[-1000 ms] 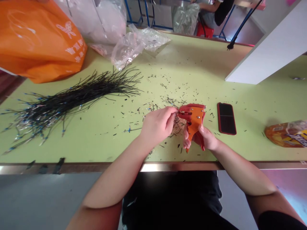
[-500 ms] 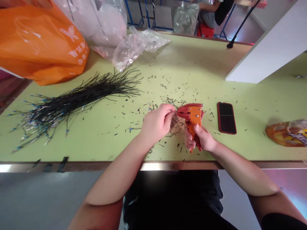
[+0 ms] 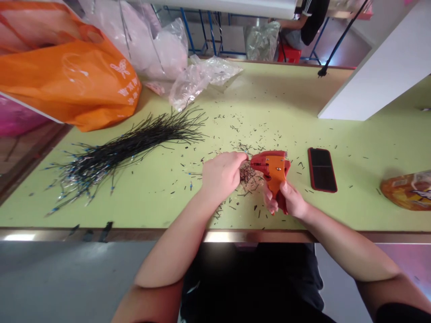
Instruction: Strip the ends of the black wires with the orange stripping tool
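Observation:
My right hand (image 3: 286,199) is wrapped around the grip of an orange and red wire stripper (image 3: 276,167), whose jaws point left. Close to those jaws my left hand (image 3: 222,172) is closed in a pinch on a thin wire (image 3: 195,174); its tail sticks out to the left behind the hand, near a blue tip. The wire's front end at the jaws is mostly hidden by my fingers. Under both hands lies a heap of wire scraps (image 3: 251,176). Left of them rests a thick bundle of black wires (image 3: 134,142) with blue-tipped connectors at its left end.
A phone (image 3: 322,169) lies right of the stripper, with a snack bag (image 3: 409,190) farther right. An orange bag (image 3: 101,85) and clear plastic bags (image 3: 202,76) stand at the back left. A white panel (image 3: 367,76) rises at the right. Beyond the table sits another person (image 3: 310,27).
The view has shifted, so the table's contents appear a little farther right and lower. My left fingers have turned slightly at the jaws; both hands keep their holds.

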The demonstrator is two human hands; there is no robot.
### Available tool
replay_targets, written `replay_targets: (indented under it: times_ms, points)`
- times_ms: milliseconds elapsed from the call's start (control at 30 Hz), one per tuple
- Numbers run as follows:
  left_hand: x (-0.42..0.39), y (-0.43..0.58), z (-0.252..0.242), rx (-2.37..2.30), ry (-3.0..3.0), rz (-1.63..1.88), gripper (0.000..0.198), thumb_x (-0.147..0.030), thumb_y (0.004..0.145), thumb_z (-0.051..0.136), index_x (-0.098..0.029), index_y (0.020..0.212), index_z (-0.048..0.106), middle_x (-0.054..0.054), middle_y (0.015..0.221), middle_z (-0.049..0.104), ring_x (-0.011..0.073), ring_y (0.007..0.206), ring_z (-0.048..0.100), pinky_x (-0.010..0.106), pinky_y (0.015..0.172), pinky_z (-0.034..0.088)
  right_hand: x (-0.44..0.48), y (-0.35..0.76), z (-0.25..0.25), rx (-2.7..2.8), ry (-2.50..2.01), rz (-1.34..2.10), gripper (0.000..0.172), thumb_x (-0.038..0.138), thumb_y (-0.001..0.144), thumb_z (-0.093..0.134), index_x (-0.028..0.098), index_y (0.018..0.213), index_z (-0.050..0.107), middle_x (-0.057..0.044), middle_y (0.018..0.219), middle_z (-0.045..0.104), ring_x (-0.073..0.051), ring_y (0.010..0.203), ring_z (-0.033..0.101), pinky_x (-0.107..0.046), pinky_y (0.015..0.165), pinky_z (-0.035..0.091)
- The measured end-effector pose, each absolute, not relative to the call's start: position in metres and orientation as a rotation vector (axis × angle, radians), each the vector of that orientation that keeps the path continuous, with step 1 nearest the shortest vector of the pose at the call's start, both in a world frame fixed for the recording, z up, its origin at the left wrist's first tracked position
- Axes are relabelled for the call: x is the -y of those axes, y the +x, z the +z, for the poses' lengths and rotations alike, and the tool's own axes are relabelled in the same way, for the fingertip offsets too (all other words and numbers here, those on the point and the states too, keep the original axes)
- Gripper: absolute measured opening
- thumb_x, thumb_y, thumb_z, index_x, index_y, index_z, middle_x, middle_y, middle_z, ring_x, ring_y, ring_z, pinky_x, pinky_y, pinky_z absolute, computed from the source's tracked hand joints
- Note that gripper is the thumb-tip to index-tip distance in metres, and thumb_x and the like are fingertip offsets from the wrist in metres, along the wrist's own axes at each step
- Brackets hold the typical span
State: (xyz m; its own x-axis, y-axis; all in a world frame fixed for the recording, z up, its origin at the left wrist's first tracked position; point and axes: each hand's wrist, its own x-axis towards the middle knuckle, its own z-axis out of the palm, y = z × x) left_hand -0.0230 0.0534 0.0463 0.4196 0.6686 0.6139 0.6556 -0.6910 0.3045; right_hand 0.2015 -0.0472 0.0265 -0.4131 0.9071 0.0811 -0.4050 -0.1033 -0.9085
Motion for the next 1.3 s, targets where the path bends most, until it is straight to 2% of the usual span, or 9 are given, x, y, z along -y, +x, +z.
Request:
replay_targets:
  times_ms: [100, 167, 267, 367, 567, 867, 1000, 1133, 1300]
  points:
    - [-0.071, -0.038, 0.049, -1.456, 2.176, 1.634, 0.018, -0.023, 0.109, 0.046, -0.023, 0.103, 0.063, -0.002, 0.080, 0.069, 0.0121, 0.066, 0.059, 0.028, 0.061, 0.046, 0.046, 0.216, 0.043, 1.052, -0.506, 1.506, 0.053, 0.073, 0.099, 0.062, 0.024, 0.077, 0.061, 0.006, 0.055, 0.042, -0.014, 0.046, 0.044, -0.029, 0.049, 0.048]
    - [-0.077, -0.041, 0.051, -1.501, 1.979, 1.734, 0.019, -0.031, 0.114, 0.044, -0.022, 0.106, 0.060, -0.004, 0.080, 0.065, 0.0085, 0.069, 0.059, 0.025, 0.067, 0.050, 0.042, 0.222, 0.051, 0.921, -0.536, 1.409, 0.049, 0.071, 0.098, 0.065, 0.025, 0.081, 0.066, 0.005, 0.060, 0.045, -0.014, 0.053, 0.045, -0.031, 0.058, 0.052]
    - [-0.066, -0.026, 0.051, -1.366, 2.245, 1.451, 0.021, -0.029, 0.113, 0.049, -0.020, 0.104, 0.065, -0.004, 0.071, 0.066, 0.0088, 0.055, 0.053, 0.026, 0.054, 0.042, 0.036, 0.219, 0.049, 0.941, -0.554, 1.441, 0.052, 0.073, 0.096, 0.065, 0.023, 0.088, 0.071, 0.002, 0.066, 0.054, -0.016, 0.059, 0.051, -0.033, 0.064, 0.056]
    - [-0.039, -0.003, 0.049, -1.111, 2.485, 1.249, 0.018, -0.020, 0.108, 0.052, -0.018, 0.104, 0.070, 0.001, 0.078, 0.076, 0.0101, 0.060, 0.063, 0.025, 0.054, 0.042, 0.034, 0.208, 0.034, 1.015, -0.565, 1.544, 0.053, 0.073, 0.098, 0.063, 0.021, 0.094, 0.070, 0.000, 0.070, 0.060, -0.018, 0.064, 0.061, -0.036, 0.070, 0.060]
    - [-0.018, 0.010, 0.047, -0.953, 2.562, 1.345, 0.016, -0.017, 0.106, 0.055, -0.018, 0.102, 0.070, 0.002, 0.076, 0.078, 0.0122, 0.065, 0.070, 0.025, 0.057, 0.045, 0.041, 0.198, 0.020, 1.078, -0.691, 1.606, 0.056, 0.076, 0.096, 0.064, 0.020, 0.099, 0.068, -0.004, 0.076, 0.068, -0.023, 0.074, 0.071, -0.039, 0.072, 0.062]
    - [-0.010, 0.013, 0.049, -0.949, 2.539, 1.374, 0.015, -0.019, 0.105, 0.056, -0.022, 0.097, 0.068, -0.001, 0.076, 0.079, 0.0120, 0.061, 0.069, 0.027, 0.055, 0.045, 0.039, 0.198, 0.000, 1.079, -0.868, 1.527, 0.055, 0.080, 0.091, 0.063, 0.026, 0.102, 0.069, -0.006, 0.078, 0.067, -0.030, 0.087, 0.074, -0.044, 0.073, 0.065]
    - [-0.008, 0.013, 0.054, -0.934, 2.289, 1.177, 0.015, -0.023, 0.105, 0.054, -0.022, 0.097, 0.067, -0.002, 0.068, 0.076, 0.0112, 0.057, 0.067, 0.026, 0.055, 0.045, 0.037, 0.200, -0.006, 1.109, -0.968, 1.505, 0.062, 0.088, 0.087, 0.058, 0.028, 0.101, 0.070, -0.009, 0.086, 0.070, -0.034, 0.099, 0.074, -0.047, 0.078, 0.066]
    - [-0.010, 0.013, 0.059, -0.853, 1.915, 0.945, 0.016, -0.025, 0.106, 0.053, -0.022, 0.095, 0.064, -0.006, 0.057, 0.070, 0.0097, 0.048, 0.064, 0.025, 0.055, 0.049, 0.036, 0.204, -0.004, 1.159, -0.921, 1.523, 0.065, 0.089, 0.089, 0.054, 0.027, 0.104, 0.070, -0.010, 0.084, 0.068, -0.036, 0.098, 0.074, -0.051, 0.077, 0.067]
    - [-0.014, 0.013, 0.059, -0.808, 1.776, 0.887, 0.017, -0.027, 0.105, 0.051, -0.023, 0.092, 0.061, -0.005, 0.057, 0.071, 0.0108, 0.047, 0.065, 0.025, 0.052, 0.050, 0.035, 0.204, -0.003, 1.188, -0.966, 1.497, 0.073, 0.094, 0.087, 0.048, 0.027, 0.107, 0.069, -0.010, 0.086, 0.067, -0.036, 0.103, 0.072, -0.051, 0.079, 0.067]
